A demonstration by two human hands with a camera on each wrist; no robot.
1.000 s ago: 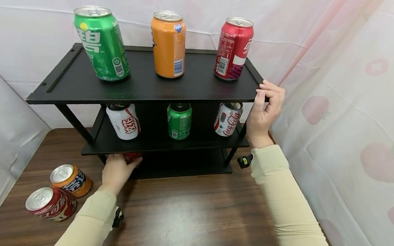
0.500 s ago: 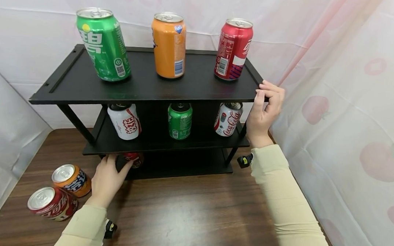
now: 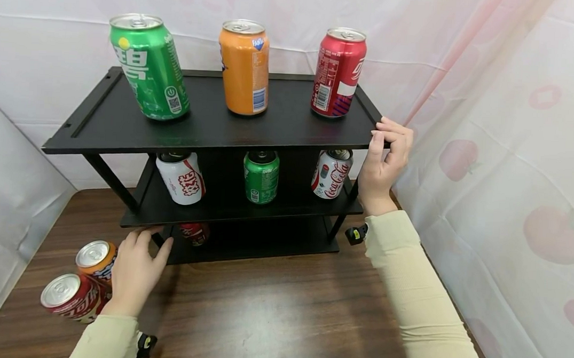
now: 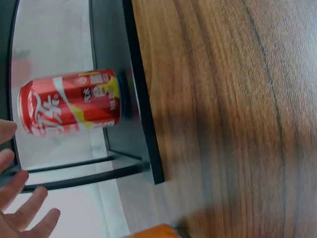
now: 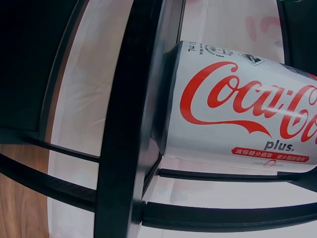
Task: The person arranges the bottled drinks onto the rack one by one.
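Observation:
My left hand (image 3: 136, 271) is beside the lower left leg of the black three-tier shelf (image 3: 212, 133), fingers spread and holding nothing. On the bottom tier, a red soda can (image 4: 72, 101) stands upright, mostly hidden in the head view by the middle tier. My right hand (image 3: 385, 164) grips the right front corner of the top tier. Closest to that wrist is a white Coca-Cola can (image 5: 237, 109) on the middle tier. Left of my left hand, an orange Fanta can (image 3: 94, 257) and a dark red can (image 3: 72, 298) stand on the table, the orange one partly covered by the hand.
Along the top tier stand a green can (image 3: 149, 71), an orange can (image 3: 245, 70) and a red can (image 3: 338, 74). The middle tier also bears a white can (image 3: 180, 179) and a green Sprite can (image 3: 261, 178). A pale curtain (image 3: 499, 156) hangs behind and beside the shelf.
My left hand has let go of the red soda can on the bottom tier and drawn back left, toward the cans on the table. The right hand stays at the shelf corner.

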